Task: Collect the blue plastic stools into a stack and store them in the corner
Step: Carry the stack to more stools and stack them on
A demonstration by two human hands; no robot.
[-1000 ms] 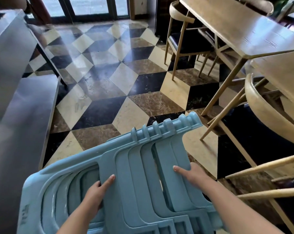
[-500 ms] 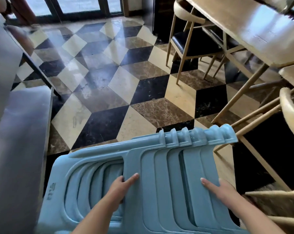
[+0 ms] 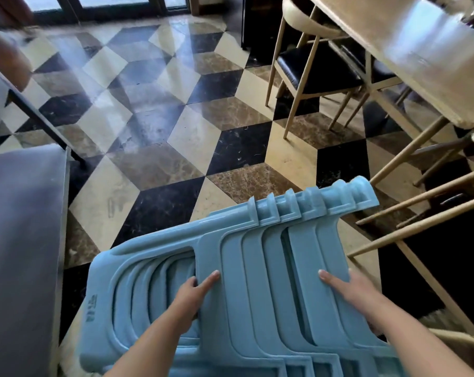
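Note:
A stack of several nested blue plastic stools [image 3: 257, 262] lies on its side in front of me, carried above the floor, seats to the left and feet pointing up and right. My left hand [image 3: 192, 295] grips the edge of a leg opening near the seat end, fingers curled into the gap and thumb on top. My right hand [image 3: 350, 289] holds the leg end, thumb laid over the top face and fingers wrapped round the far side, hidden.
A grey metal counter [image 3: 21, 240] runs along the left. Wooden chairs [image 3: 312, 74] and a wooden table [image 3: 409, 55] stand at the right, with another chair's legs [image 3: 420, 221] close to the stools' feet. Patterned tile floor [image 3: 176, 126] stretches ahead to glass doors.
The stack has shifted right and slightly forward in view as I walk. The counter now sits further left and the right-hand chairs have come closer. Both hands keep their hold.

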